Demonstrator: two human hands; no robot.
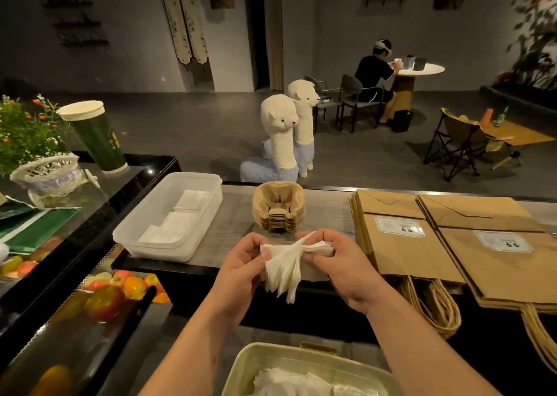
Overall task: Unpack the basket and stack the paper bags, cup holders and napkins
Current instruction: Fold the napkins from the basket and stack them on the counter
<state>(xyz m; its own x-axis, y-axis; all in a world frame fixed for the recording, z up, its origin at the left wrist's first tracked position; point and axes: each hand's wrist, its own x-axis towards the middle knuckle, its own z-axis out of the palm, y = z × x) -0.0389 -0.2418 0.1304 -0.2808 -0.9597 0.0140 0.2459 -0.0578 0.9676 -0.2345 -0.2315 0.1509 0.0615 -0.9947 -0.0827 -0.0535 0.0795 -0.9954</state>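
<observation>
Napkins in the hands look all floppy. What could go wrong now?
The napkins hang fanned and twisted between the left hand and right hand, so loose sheets might slip out and drop off the counter edge. Twisted like this, they may land crumpled in the clear tub instead of lying flat on the ones already there.

A clear rectangular plastic tub (150, 249) sits at nine o'clock of stacked brown pulp cup holders (278, 212); flat brown paper bags (401, 254) at three; cream basket (241, 371) at six.
</observation>
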